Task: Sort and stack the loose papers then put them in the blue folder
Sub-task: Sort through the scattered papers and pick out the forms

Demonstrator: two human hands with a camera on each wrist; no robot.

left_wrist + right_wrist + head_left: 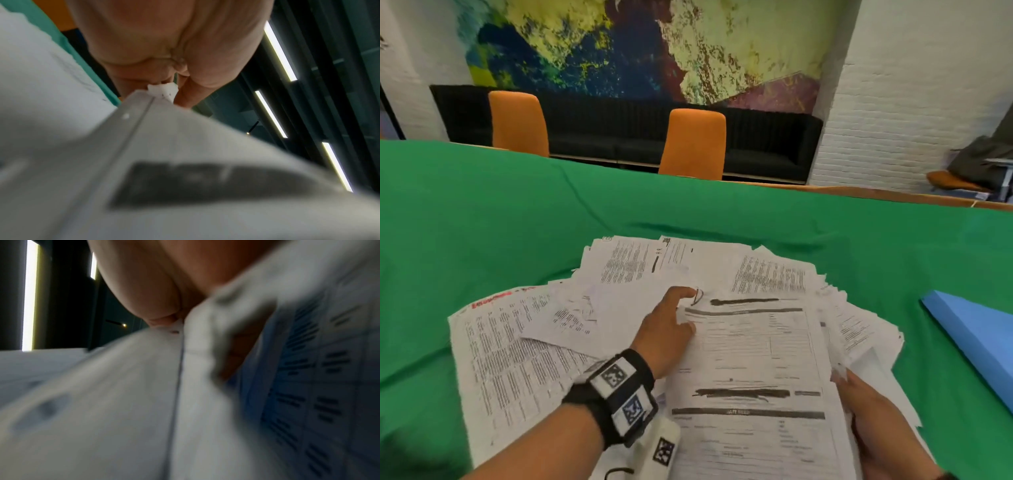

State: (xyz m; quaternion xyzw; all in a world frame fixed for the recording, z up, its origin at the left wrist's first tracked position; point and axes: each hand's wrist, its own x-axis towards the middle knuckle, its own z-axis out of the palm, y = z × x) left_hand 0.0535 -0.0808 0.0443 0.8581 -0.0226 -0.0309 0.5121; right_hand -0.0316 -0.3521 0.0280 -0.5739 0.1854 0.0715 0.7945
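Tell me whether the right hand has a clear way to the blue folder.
Probably yes: only green cloth lies between, but the right hand grips the papers and must release them to take the blue folder.

A: Where do the papers [722,308] lie?
B: Spread on the tabletop [517,212], under and between both hands.
A: And the folder [976,335]?
B: On the tabletop to the right of the right hand [883,421], just beside the pile. The left hand [667,329] rests on the sheets.

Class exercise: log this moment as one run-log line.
left hand: grips form sheet | right hand: holds pile edge | blue folder: right, apart
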